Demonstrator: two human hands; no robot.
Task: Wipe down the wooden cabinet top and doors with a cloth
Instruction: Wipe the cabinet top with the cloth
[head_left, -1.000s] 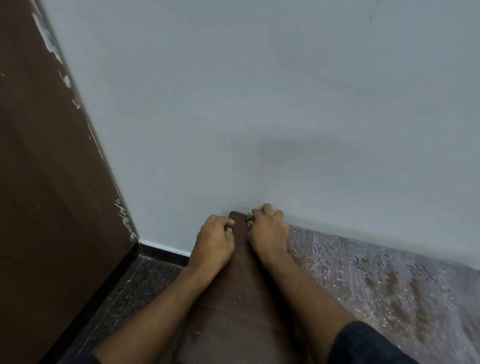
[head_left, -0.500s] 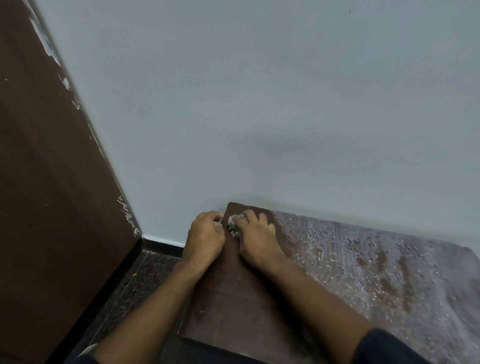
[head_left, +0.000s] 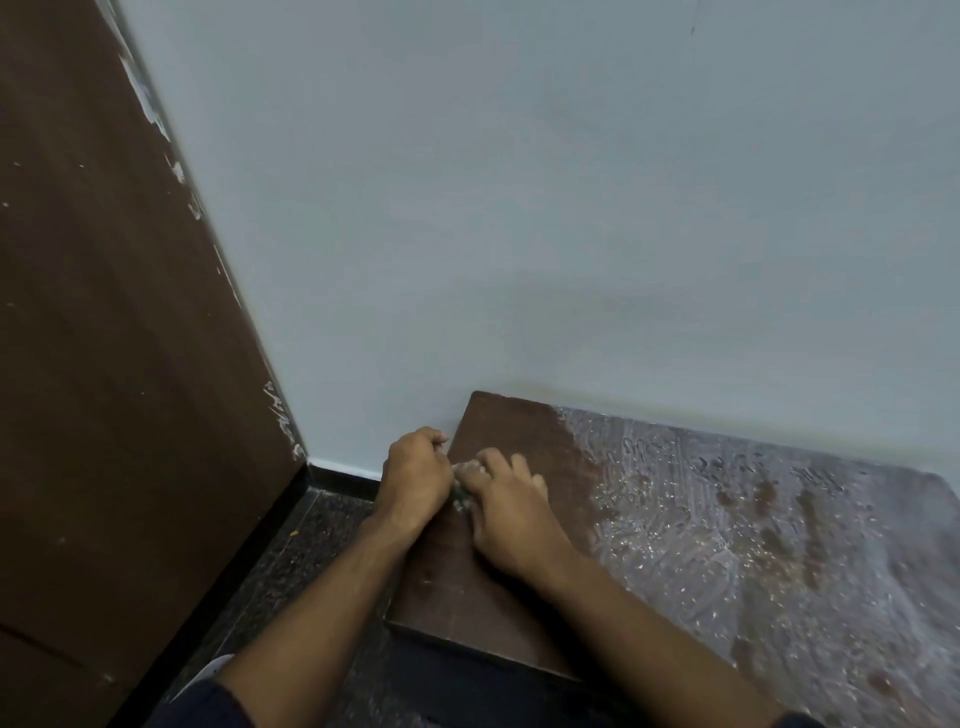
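Note:
The brown wooden cabinet top (head_left: 509, 431) runs along the pale wall, its left strip bare and dark, the rest to the right smeared with whitish foam. A small grey-white cloth (head_left: 461, 500) shows only as a scrap between my two hands near the top's left edge. My left hand (head_left: 415, 475) has its fingers curled round the cloth at the edge. My right hand (head_left: 511, 514) lies beside it on the top, fingers bent over the same cloth. Most of the cloth is hidden under both hands. No cabinet doors are in sight.
A tall dark brown wooden panel (head_left: 119, 364) with chipped white paint on its edge stands at the left. Dark speckled floor (head_left: 291, 561) lies between it and the cabinet. A black skirting strip (head_left: 343, 480) runs below the wall.
Both hands with the cloth have slid back from the far left corner by the wall towards me along the left edge. More of the cabinet top has come into view.

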